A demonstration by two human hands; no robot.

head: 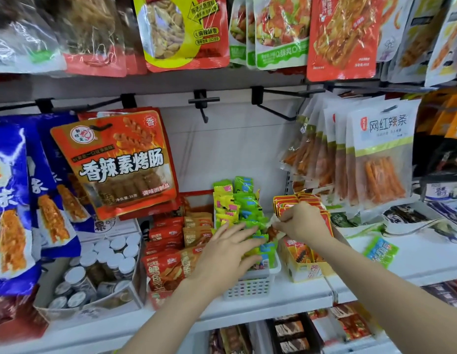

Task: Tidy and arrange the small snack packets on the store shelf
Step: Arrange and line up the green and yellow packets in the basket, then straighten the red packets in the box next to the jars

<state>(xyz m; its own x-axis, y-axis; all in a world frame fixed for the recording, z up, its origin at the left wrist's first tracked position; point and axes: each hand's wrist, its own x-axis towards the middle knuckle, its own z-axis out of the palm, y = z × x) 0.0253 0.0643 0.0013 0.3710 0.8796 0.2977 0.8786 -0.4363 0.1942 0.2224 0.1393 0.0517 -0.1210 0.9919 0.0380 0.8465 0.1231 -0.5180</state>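
Bright, even overhead light; soft shadows under hanging packets (125, 164). White glare streaks on glossy top-row bags (281, 29). Wide-angle bending at edges; far-left packs (10, 200) slightly blurred.

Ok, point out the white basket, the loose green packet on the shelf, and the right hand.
white basket (248, 287), head view, front wall.
loose green packet (381, 251), head view, its middle.
right hand (302, 222), head view, back of hand.
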